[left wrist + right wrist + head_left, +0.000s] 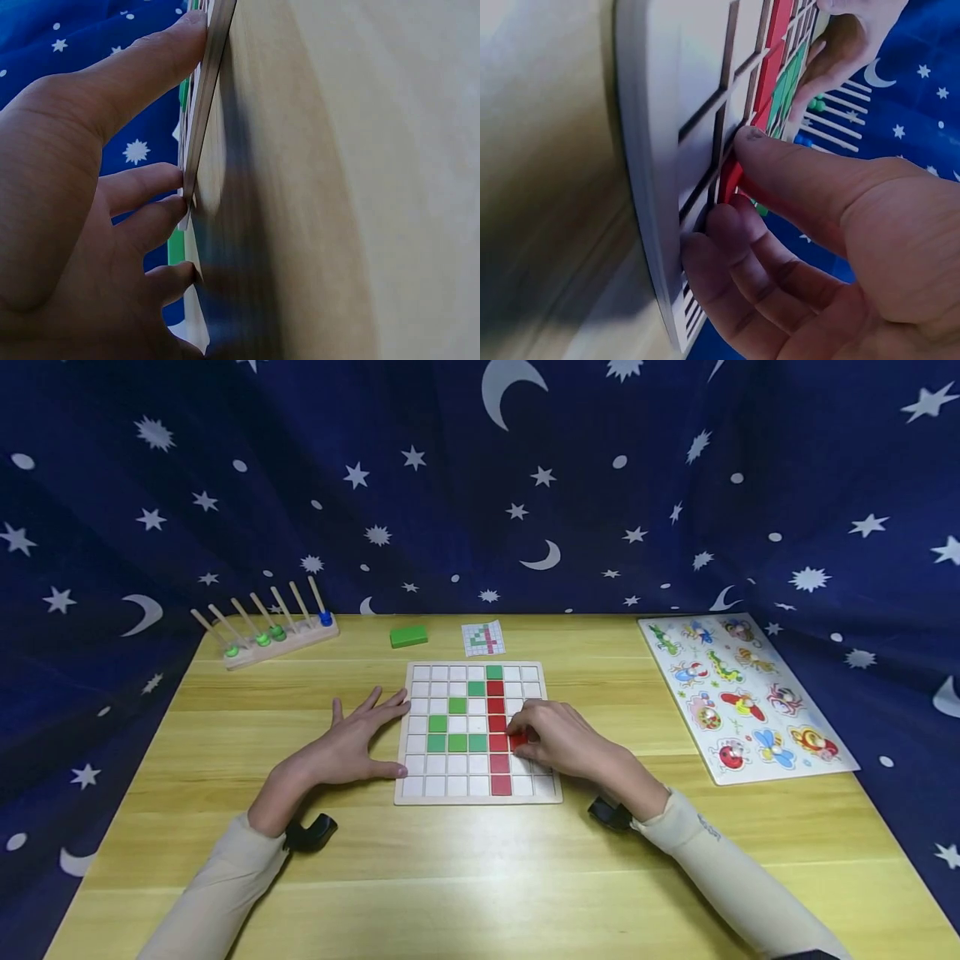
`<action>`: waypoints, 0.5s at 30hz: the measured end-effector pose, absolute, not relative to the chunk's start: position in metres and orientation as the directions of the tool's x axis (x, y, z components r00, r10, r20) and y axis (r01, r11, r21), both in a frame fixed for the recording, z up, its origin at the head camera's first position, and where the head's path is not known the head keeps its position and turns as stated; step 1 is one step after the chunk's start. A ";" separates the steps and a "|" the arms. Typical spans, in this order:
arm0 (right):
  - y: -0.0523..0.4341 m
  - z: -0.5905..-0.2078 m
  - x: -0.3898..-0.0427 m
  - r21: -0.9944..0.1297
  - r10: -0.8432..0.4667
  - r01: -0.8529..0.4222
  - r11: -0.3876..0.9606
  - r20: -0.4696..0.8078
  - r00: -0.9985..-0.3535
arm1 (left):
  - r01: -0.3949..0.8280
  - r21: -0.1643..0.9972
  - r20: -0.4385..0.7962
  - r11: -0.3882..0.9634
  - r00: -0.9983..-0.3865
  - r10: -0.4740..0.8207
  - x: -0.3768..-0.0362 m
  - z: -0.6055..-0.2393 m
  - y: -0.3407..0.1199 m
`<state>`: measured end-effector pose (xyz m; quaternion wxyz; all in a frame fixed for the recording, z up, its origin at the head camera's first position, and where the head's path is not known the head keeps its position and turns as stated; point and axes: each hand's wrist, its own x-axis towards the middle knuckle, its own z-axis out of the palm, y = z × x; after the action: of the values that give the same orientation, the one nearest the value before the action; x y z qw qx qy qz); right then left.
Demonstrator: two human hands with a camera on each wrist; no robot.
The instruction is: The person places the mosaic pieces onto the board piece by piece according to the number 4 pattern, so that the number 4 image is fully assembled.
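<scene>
A white gridded board (457, 789) with a pale wooden rim lies on the table. My left hand (348, 743) has its fingers spread, thumb and fingertips at the board's left edge; the left wrist view shows the thumb (150, 71) against the rim. Over the board's right half, my right hand (562, 735) pinches a red square tile (730, 178) between thumb and fingers, at a cell just right of a column of red tiles (496, 706). Its fingers partly cover that tile. Several green tiles (457, 742) form a stepped diagonal and a row left of the column.
Behind the board lie a small pattern card (483, 638) and a green block (408, 637). A peg rack (288, 643) with green and blue beads stands at the back left. An insect puzzle board (697, 731) lies at the right. A starry curtain (450, 485) hangs behind the table.
</scene>
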<state>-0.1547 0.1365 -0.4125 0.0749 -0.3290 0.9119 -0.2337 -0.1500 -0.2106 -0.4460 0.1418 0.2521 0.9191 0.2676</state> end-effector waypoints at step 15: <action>0.176 -0.409 -0.138 -0.370 -0.548 -0.566 0.736 0.165 -0.820 | 0.357 0.572 -0.115 0.738 -0.856 0.503 -0.147 -0.442 -0.229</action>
<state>-0.1384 0.1763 -0.4089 -0.0223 -0.2989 0.9315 -0.2060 -0.1469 -0.2295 -0.4417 0.1319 0.2331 0.9229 0.2765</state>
